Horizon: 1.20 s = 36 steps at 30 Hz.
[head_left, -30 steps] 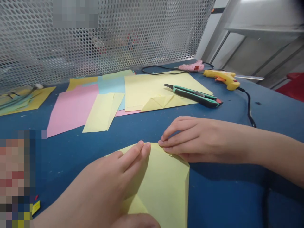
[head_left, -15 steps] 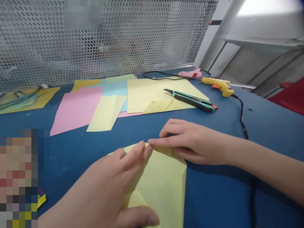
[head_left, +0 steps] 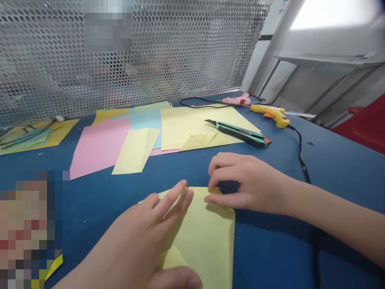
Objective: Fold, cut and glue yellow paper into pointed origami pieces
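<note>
A folded pale yellow sheet of paper (head_left: 207, 237) lies in front of me, with narrow creased flaps along its edges. My left hand (head_left: 150, 237) rests over its left side, fingers stretched toward the far edge and thumb low on the sheet. At the far right corner, my right hand (head_left: 237, 182) has curled fingers at the paper's edge and its thumb on top, pinching the edge there. Beyond the hands, a green and black utility knife (head_left: 240, 133) lies blade out on a larger yellow sheet (head_left: 192, 120).
A pink sheet (head_left: 99, 144) and a folded yellow strip (head_left: 135, 152) lie farther back on the blue table (head_left: 96, 216). A yellow glue gun (head_left: 272, 114), its cord and a pink glue gun (head_left: 237, 100) sit back right. Perforated metal panel (head_left: 168, 52) stands behind.
My right hand has drawn back to the right from beside my left fingertips, its fingers now curled at the paper's far right edge. The left hand has barely moved; the view has tilted slightly.
</note>
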Motion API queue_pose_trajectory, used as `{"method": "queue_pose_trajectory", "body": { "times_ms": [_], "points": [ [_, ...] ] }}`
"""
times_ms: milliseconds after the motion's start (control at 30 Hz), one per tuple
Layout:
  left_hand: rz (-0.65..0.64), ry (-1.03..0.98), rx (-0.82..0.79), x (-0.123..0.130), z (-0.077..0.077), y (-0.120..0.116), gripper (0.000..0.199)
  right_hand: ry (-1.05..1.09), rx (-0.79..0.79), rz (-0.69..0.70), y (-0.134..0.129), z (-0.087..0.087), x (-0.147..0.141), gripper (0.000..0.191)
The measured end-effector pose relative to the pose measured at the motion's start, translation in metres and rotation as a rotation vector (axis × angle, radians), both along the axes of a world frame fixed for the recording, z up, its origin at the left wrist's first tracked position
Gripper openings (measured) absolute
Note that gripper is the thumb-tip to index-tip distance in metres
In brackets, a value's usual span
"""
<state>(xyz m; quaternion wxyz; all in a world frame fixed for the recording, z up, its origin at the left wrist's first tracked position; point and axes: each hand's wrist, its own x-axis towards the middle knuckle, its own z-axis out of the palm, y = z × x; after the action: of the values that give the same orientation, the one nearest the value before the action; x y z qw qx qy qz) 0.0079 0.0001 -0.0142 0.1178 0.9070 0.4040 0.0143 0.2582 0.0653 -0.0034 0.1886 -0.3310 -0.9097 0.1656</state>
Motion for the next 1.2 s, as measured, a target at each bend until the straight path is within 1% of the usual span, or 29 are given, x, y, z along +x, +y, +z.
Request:
{"method": "queue_pose_trajectory", "body": {
  "times_ms": [67, 100, 200, 300, 433, 500, 567, 633, 733, 800, 867, 933, 1067, 1133, 1200],
  "points": [
    [0.016, -0.035, 0.025, -0.002, -0.005, -0.005, 0.075, -0.04, -0.122, -0.117, -0.001, -0.001, -0.006, 0.022],
    [0.02, -0.04, 0.033, -0.002, -0.007, -0.007, 0.074, -0.056, -0.179, -0.148, -0.002, 0.0, -0.01, 0.021],
    [0.026, -0.048, 0.05, -0.001, -0.006, -0.009, 0.073, 0.013, -0.295, -0.167, -0.007, 0.002, -0.018, 0.014],
    [0.017, -0.047, 0.047, 0.003, 0.001, -0.003, 0.077, 0.127, -0.412, -0.184, -0.014, 0.003, -0.023, 0.015],
    [-0.013, 0.066, -0.042, 0.01, 0.013, 0.004, 0.097, 0.237, -0.497, -0.116, -0.019, 0.002, -0.026, 0.023],
    [-0.017, 0.132, -0.046, 0.012, 0.015, 0.005, 0.101, 0.263, -0.514, -0.061, -0.019, 0.001, -0.026, 0.026],
    [-0.052, 0.161, 0.031, 0.012, 0.015, 0.002, 0.097, 0.269, -0.552, -0.008, -0.018, 0.001, -0.025, 0.02],
    [-0.108, 0.162, 0.15, 0.011, 0.013, 0.0, 0.093, 0.271, -0.61, 0.032, -0.016, 0.002, -0.022, 0.012],
    [-0.165, 0.129, 0.296, 0.007, 0.01, -0.003, 0.087, 0.276, -0.683, 0.106, -0.009, 0.003, -0.015, 0.024],
    [-0.175, 0.108, 0.327, 0.006, 0.01, -0.003, 0.083, 0.27, -0.681, 0.216, -0.005, 0.003, -0.01, 0.031],
    [-0.183, 0.1, 0.324, 0.005, 0.009, -0.002, 0.082, 0.264, -0.654, 0.332, -0.001, 0.001, -0.007, 0.039],
    [-0.179, 0.102, 0.323, 0.004, 0.008, -0.002, 0.08, 0.242, -0.631, 0.387, 0.0, -0.001, -0.006, 0.042],
    [-0.157, 0.03, 0.3, -0.001, 0.002, -0.004, 0.077, 0.157, -0.547, 0.351, -0.005, -0.001, -0.008, 0.038],
    [-0.127, 0.008, 0.239, -0.002, 0.002, -0.004, 0.077, 0.114, -0.521, 0.321, -0.01, 0.002, -0.009, 0.031],
    [-0.106, 0.028, 0.148, -0.001, 0.006, -0.004, 0.077, 0.074, -0.505, 0.299, -0.014, 0.006, -0.009, 0.025]
  ]
}}
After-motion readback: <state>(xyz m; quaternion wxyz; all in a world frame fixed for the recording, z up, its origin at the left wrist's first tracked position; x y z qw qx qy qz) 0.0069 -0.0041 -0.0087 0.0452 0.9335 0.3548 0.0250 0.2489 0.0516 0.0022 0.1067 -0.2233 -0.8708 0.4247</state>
